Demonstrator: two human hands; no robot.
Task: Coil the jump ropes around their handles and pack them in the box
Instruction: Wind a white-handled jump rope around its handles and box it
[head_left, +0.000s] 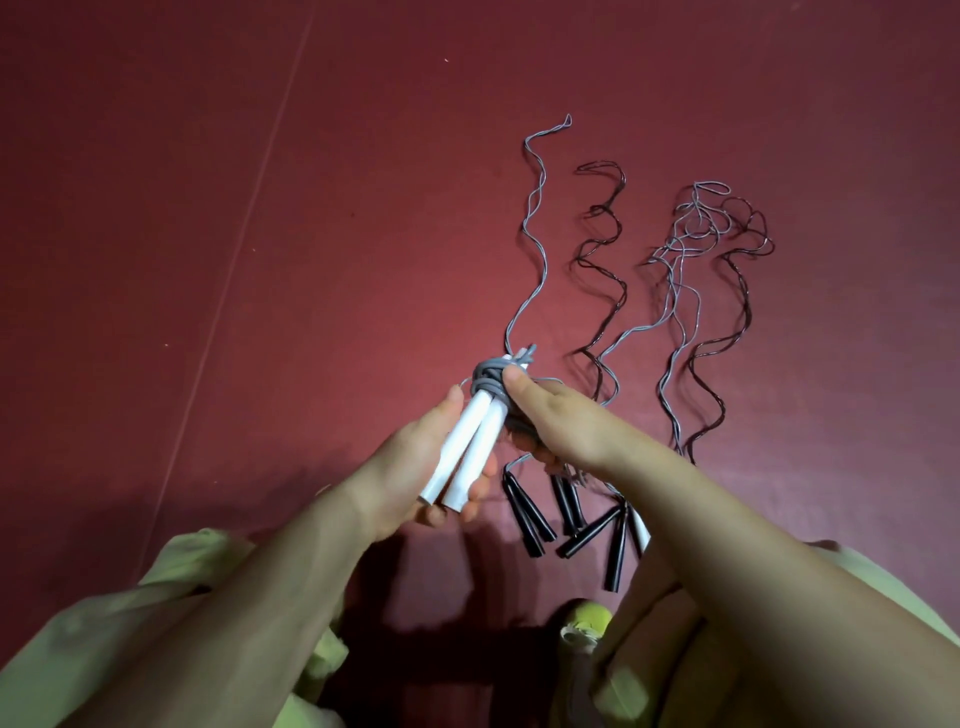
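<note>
Head view: the two white handles (467, 457) are gripped side by side in the left hand (415, 467) so that the grey rope (491, 382), pinched by the right hand (550, 415), can be coiled round their far ends above the red floor (260, 208); no box is seen.

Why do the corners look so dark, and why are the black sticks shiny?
In the head view, light falls on the middle of the dark red floor mat and fades toward the corners; the glossy black tapered handles show thin white glare streaks; the left hand and right hand cast soft shadows below them; the straight pale line on the mat looks slanted by the wide lens.
</note>
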